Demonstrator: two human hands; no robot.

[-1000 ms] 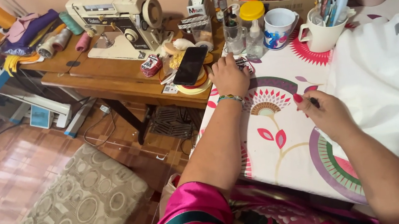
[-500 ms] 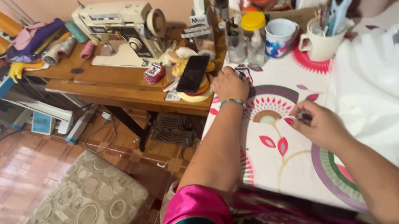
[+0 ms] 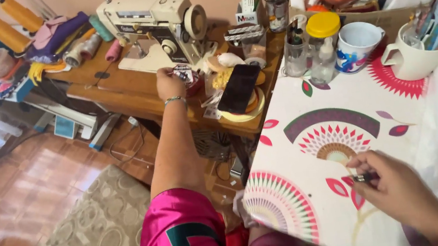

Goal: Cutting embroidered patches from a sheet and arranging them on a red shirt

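On the wooden table (image 3: 112, 92) by the sewing machine (image 3: 154, 29), the left hand (image 3: 169, 83) pinches a small tin (image 3: 185, 75); the right hand (image 3: 393, 187), over the patterned cloth (image 3: 313, 144), grips a small dark object (image 3: 365, 178).

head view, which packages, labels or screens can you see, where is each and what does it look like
Phone: lying tilted on a yellow round thing on the wooden table, flat dark rectangle, screen off.
Jar: at the back edge of the patterned table, clear with a yellow lid.
Small card: standing behind the sewing machine, white with a dark label strip.
Small packet: at the left hand, white and red.
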